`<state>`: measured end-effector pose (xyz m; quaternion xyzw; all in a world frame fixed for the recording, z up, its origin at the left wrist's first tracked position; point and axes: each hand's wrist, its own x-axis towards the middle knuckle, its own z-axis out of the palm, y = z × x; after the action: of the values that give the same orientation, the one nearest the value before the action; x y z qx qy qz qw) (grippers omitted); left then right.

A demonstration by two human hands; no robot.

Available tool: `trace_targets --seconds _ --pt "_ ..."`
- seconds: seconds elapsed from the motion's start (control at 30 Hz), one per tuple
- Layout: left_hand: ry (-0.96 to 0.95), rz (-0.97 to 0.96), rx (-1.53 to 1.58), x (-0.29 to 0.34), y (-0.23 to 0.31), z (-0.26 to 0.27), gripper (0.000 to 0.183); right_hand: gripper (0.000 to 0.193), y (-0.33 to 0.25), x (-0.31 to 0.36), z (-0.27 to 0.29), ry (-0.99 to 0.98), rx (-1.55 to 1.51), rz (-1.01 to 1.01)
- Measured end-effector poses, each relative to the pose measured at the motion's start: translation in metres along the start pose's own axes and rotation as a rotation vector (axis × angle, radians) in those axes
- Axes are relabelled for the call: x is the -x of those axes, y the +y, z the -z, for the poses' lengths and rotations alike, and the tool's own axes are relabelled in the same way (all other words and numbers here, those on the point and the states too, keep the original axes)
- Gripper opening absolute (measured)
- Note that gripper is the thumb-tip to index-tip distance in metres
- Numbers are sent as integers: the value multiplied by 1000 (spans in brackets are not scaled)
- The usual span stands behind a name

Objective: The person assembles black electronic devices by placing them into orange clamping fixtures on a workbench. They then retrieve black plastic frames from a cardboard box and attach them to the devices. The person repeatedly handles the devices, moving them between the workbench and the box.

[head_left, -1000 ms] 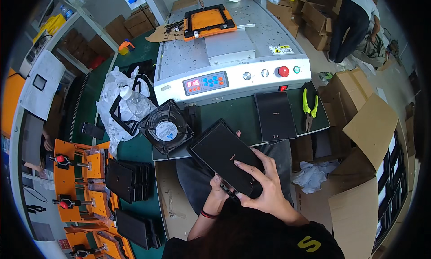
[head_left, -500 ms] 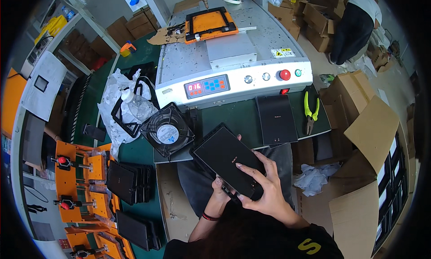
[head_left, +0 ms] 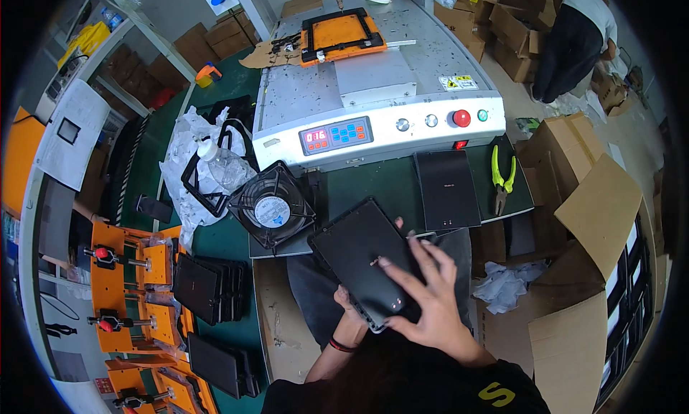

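Black panel [head_left: 359, 249], long axis forward-left

The left hand [head_left: 346, 304] is mostly hidden beneath the black panel [head_left: 362, 252] — its palm out of sight. Far right, a person [head_left: 574, 44] is cropped at the head; the lower edge cuts the near-left orange fixture [head_left: 126, 382].

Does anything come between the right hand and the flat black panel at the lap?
Nothing visible does. The right hand reaches straight over the black panel, its fingers spread across the upper face. The left hand supports the opposite side. The fan lies off to the left, outside that path.
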<state>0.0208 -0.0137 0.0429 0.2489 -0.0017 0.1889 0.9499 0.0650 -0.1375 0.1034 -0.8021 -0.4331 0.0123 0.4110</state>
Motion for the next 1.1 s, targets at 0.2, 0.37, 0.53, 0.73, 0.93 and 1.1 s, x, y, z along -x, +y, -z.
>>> trace_targets --seconds 0.2,0.37,0.53,0.73,0.93,1.1 --pt "116 380 -163 27 7 32 101 53 22 3 -3 128 -862 -446" --pt "228 36 -624 16 15 11 40 35 35 5 -16 140 -812 -408" --pt "265 -14 -748 23 20 0 31 34 34 4 -14 159 -675 -318" --pt "335 -49 -820 27 18 4 23 35 33 3 -19 173 -790 -338" --pt "122 -9 -995 30 45 0 36 37 40 -14 -27 218 -837 -287" --pt "331 75 -807 62 60 3 43 70 24 -29 -39 -100 -759 -149"
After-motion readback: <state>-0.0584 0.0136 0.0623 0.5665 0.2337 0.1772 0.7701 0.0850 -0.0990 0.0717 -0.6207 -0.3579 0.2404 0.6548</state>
